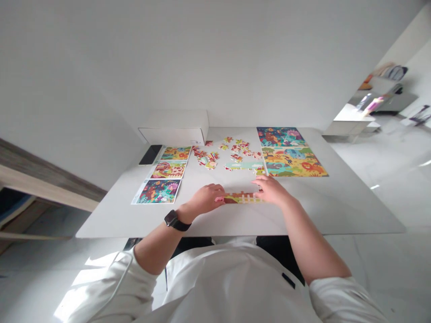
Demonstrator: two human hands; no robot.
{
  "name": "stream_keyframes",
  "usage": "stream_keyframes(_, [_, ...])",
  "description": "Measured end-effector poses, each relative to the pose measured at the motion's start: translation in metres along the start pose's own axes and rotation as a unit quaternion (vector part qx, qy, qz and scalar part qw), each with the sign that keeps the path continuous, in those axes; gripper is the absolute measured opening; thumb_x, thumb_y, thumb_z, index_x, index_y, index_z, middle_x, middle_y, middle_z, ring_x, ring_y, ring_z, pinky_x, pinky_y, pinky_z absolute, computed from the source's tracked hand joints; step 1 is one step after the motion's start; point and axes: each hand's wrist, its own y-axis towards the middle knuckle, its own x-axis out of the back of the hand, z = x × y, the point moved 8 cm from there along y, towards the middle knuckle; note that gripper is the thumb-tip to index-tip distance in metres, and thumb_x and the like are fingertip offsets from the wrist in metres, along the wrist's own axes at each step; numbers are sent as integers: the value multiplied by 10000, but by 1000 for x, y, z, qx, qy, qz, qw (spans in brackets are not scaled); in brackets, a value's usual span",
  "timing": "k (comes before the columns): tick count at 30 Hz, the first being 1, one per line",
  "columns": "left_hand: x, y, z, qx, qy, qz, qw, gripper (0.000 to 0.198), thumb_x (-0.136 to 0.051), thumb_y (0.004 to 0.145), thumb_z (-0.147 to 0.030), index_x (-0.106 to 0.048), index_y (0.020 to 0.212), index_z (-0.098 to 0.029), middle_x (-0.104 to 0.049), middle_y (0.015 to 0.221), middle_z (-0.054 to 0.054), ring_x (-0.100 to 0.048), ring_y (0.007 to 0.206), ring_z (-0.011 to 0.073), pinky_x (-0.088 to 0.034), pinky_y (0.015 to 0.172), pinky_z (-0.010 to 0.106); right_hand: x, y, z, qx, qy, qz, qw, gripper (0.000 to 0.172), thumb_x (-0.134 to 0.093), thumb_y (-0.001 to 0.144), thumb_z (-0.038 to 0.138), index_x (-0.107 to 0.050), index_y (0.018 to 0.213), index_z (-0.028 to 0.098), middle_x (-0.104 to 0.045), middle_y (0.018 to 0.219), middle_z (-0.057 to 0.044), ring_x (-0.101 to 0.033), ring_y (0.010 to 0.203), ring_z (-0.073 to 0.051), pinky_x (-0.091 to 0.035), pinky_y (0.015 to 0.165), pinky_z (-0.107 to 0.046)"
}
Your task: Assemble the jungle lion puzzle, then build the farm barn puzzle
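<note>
A joined strip of jigsaw puzzle (pixel 240 198), showing a white fence on green and brown ground, lies flat near the table's front edge. My left hand (pixel 209 197) has its fingers curled at the strip's left end, around a pink part. Over the right end is my right hand (pixel 272 190), thumb and forefinger closed about a small puzzle piece (pixel 260 189) at the strip's upper edge; the hand mostly hides it. Just beyond lies a second joined section (pixel 247 165) with pale sky and clouds. Loose puzzle pieces (pixel 206 158) are scattered farther back.
Picture sheets (pixel 164 170) lie at the left, beside a black phone (pixel 150 154). A white box (pixel 173 128) stands at the back against the wall. Two assembled puzzles (pixel 291 154) occupy the right back of the white table (pixel 340 206).
</note>
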Motion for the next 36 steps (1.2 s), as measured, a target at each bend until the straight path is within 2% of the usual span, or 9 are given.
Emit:
stream_keyframes(3, [-3, 3, -1, -8, 16, 10, 1000, 221, -681, 1018, -272, -815, 1193, -285, -791, 1194, 52, -727, 1051, 229, -571, 916, 355, -5, -13, -15, 14, -19, 41, 999, 493, -903, 838, 286, -811, 1321, 258, -658, 1540, -156, -598, 1473, -373, -486, 1246, -515])
stream_keyframes(7, [-6, 6, 2, -9, 20, 8, 1000, 229, -655, 1037, -300, -812, 1204, -286, -787, 1200, 58, -718, 1054, 233, -572, 918, 363, -7, -16, -18, 38, -7, 44, 998, 494, -915, 824, 261, -817, 1308, 259, -656, 1546, -156, -551, 1533, -365, -462, 1271, -527])
stream_keyframes(13, [-7, 15, 15, 2, 17, -1, 1000, 261, -671, 1014, -301, -806, 1237, -307, -779, 1181, 70, -712, 1056, 244, -575, 914, 370, -2, -3, -22, 44, 4, 22, 999, 525, -922, 815, 237, -799, 1324, 275, -666, 1546, -155, -605, 1480, -368, -498, 1231, -550])
stream_keyframes(18, [-4, 20, 18, -6, -6, 6, 1000, 223, -691, 986, -264, -817, 1168, -293, -782, 1147, 67, -722, 1042, 240, -576, 929, 367, -3, 2, -24, 42, -7, 23, 999, 575, -938, 792, 233, -783, 1344, 276, -680, 1520, -153, -631, 1445, -369, -483, 1236, -557])
stream_keyframes(22, [1, 23, 24, -13, -52, 13, 999, 236, -689, 1007, -287, -815, 1207, -289, -787, 1204, 55, -745, 1058, 228, -587, 956, 361, -3, 2, -25, 48, -11, 18, 999, 559, -912, 813, 251, -776, 1355, 278, -686, 1500, -150, -625, 1443, -373, -479, 1232, -556])
stream_keyframes(26, [19, 31, 56, 40, -76, -43, 995, 240, -670, 1036, -351, -815, 1200, -253, -794, 1238, 77, -753, 1120, 240, -593, 1023, 372, 9, 9, -32, 32, 25, -48, 998, 388, -762, 936, 297, -776, 1323, 267, -735, 1407, -134, -695, 1322, -342, -543, 1159, -537])
stream_keyframes(31, [42, 32, 117, 199, -56, -150, 967, 261, -621, 1047, -348, -788, 1216, -241, -789, 1241, 95, -748, 1143, 267, -593, 1054, 406, 26, 14, -54, -28, 111, -223, 968, 310, -562, 1026, 355, -769, 1235, 257, -803, 1198, -127, -750, 1146, -308, -608, 1048, -504])
stream_keyframes(34, [45, 23, 144, 279, -1, -215, 936, 323, -586, 1043, -299, -736, 1321, -235, -747, 1321, 130, -691, 1284, 309, -544, 1141, 460, 24, 12, -70, -61, 148, -288, 944, 291, -537, 1025, 376, -765, 1161, 257, -817, 1111, -119, -770, 1008, -285, -645, 940, -467])
stream_keyframes(36, [38, 18, 156, 308, 28, -219, 925, 405, -598, 1030, -300, -680, 1422, -237, -685, 1453, 152, -634, 1381, 332, -488, 1211, 502, 21, 11, -77, -70, 162, -307, 935, 277, -548, 1021, 391, -765, 1131, 259, -820, 1091, -115, -771, 951, -275, -655, 891, -450])
